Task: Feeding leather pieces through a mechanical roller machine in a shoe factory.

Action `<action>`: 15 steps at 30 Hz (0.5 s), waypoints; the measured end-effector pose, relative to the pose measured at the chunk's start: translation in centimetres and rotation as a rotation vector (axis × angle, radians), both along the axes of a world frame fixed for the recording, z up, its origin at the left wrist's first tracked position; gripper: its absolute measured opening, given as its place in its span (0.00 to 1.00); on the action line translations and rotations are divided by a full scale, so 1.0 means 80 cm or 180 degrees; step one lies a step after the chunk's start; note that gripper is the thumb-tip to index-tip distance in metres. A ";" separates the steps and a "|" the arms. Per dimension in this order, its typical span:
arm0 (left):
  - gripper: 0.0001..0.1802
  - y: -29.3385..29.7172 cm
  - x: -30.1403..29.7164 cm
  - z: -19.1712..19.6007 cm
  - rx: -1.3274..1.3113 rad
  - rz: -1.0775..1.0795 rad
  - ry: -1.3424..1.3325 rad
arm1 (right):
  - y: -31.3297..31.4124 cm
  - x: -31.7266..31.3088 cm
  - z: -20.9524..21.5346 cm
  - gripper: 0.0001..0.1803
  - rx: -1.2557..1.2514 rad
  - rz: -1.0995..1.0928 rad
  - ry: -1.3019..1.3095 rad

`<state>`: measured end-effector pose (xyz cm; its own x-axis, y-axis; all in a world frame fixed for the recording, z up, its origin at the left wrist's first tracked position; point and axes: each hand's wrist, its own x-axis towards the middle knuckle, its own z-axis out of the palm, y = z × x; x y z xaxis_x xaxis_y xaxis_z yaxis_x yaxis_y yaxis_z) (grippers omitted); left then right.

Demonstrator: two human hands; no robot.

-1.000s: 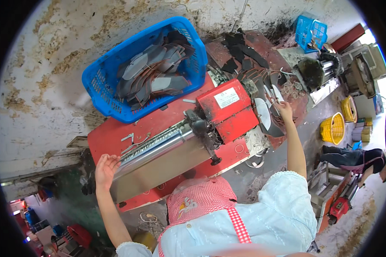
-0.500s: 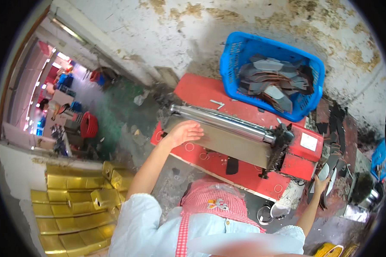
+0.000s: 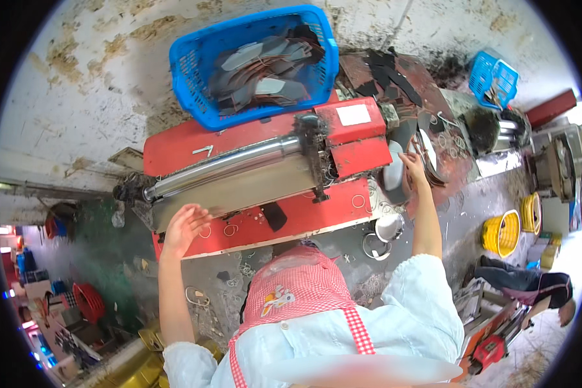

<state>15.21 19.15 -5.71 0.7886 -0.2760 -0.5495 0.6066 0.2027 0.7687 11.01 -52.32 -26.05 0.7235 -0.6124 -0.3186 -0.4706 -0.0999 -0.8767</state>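
Red machine (image 3: 252,226), steel roller (image 3: 220,165) across it. Left hand (image 3: 184,226) lay at its front edge, fingers spread. Right hand (image 3: 412,167) touched grey pieces (image 3: 394,174) beside it; fingers unclear. Blue basket (image 3: 187,71) behind.

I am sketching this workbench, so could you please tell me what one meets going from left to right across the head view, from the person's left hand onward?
Left hand → steel roller → black flat piece on the red machine → right hand → yellow basket.
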 end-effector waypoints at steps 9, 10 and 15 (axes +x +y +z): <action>0.21 0.051 -0.062 -0.051 0.0076 -0.0008 0.0374 | 0.356 0.251 -0.002 0.32 0.0609 0.1950 -0.0314; 0.23 0.050 -0.066 -0.056 0.0322 -0.0169 0.0271 | 0.451 0.281 0.025 0.32 0.0762 0.2359 -0.0491; 0.21 0.045 -0.094 -0.062 0.0369 0.0207 0.0335 | 0.681 0.314 0.079 0.32 0.1066 0.3551 -0.1107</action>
